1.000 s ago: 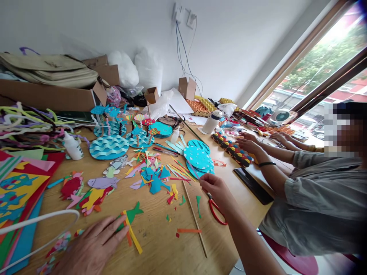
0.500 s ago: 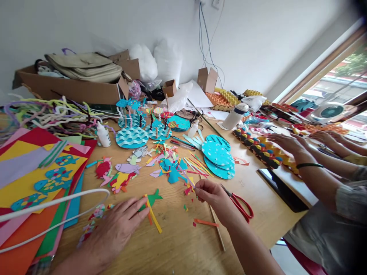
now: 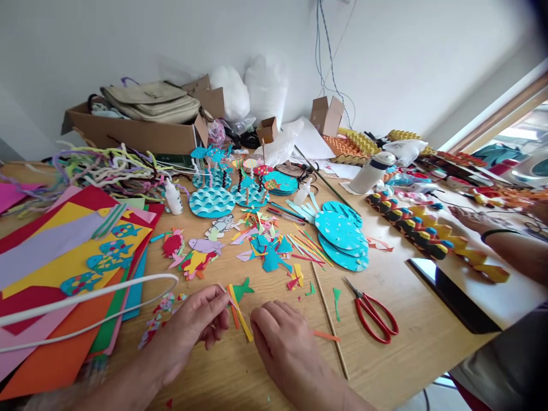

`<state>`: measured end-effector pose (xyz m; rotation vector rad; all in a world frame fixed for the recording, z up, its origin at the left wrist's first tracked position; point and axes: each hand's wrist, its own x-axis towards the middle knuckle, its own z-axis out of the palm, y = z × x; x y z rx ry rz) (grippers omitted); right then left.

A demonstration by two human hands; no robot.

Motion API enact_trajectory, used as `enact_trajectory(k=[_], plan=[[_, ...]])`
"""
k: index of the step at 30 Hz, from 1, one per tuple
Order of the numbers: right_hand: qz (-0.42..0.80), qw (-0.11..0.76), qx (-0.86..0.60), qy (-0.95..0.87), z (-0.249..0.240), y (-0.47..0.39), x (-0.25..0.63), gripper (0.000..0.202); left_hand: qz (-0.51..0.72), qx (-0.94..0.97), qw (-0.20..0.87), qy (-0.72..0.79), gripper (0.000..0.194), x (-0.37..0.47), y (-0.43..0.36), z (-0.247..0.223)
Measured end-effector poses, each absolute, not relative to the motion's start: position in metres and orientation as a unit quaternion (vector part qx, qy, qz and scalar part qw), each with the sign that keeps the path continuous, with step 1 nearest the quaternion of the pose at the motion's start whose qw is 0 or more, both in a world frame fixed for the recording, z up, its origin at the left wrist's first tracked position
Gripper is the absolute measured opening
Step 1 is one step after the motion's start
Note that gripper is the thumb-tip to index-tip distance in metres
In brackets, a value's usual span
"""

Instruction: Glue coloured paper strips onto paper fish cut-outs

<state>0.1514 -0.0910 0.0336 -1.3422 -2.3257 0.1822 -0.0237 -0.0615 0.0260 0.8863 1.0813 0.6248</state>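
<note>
My left hand (image 3: 199,319) is closed in a pinch on a thin pale lilac paper strip (image 3: 235,304), above the table. My right hand (image 3: 285,337) is beside it with curled fingers, at the strip's other side; whatever those fingers hold is hidden. Between and behind the hands lies a green paper fish (image 3: 244,290), partly covered, with a yellow paper strip (image 3: 245,325) and an orange strip across it. Red-handled scissors (image 3: 377,319) lie on the right, next to a thin wooden stick (image 3: 331,325).
Coloured paper sheets (image 3: 55,257) are stacked at left, under a white looped tube (image 3: 128,282). Paper scraps (image 3: 269,251), blue discs (image 3: 342,228) and a glue bottle (image 3: 173,197) lie ahead. A black tablet (image 3: 454,294) and another person's arm (image 3: 509,245) are at right.
My right hand has come back toward me and left, next to my left hand. The left hand has lifted off the green fish and now pinches the lilac strip. The view has turned left.
</note>
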Motion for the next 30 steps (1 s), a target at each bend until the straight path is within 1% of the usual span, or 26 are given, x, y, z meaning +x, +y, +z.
enact_trajectory(k=[4,11,16,20,23,26,30], plan=[[0.023,0.209,-0.454,-0.866,0.031,-0.090,0.146,0.018,0.301,0.403,0.707,0.498,0.032,-0.027,-0.055,0.017],[0.023,0.220,-0.444,-0.868,0.028,-0.091,0.141,0.023,0.310,0.383,0.728,0.477,0.036,-0.031,-0.052,0.020],[0.024,0.230,-0.438,-0.869,0.026,-0.092,0.139,0.022,0.303,0.405,0.706,0.496,0.028,-0.032,-0.052,0.014],[0.038,0.239,-0.435,-0.868,0.026,-0.093,0.138,0.021,0.323,0.398,0.711,0.482,0.022,-0.032,-0.052,0.010],[0.101,0.279,-0.454,-0.840,0.023,-0.094,0.137,0.018,0.349,0.380,0.717,0.468,0.023,-0.031,-0.053,0.012],[0.209,0.326,-0.497,-0.776,0.020,-0.095,0.137,0.015,0.362,0.367,0.709,0.480,0.027,-0.030,-0.053,0.016],[0.340,0.340,-0.536,-0.694,0.016,-0.094,0.136,0.014,0.382,0.372,0.678,0.507,0.039,-0.027,-0.052,0.022]])
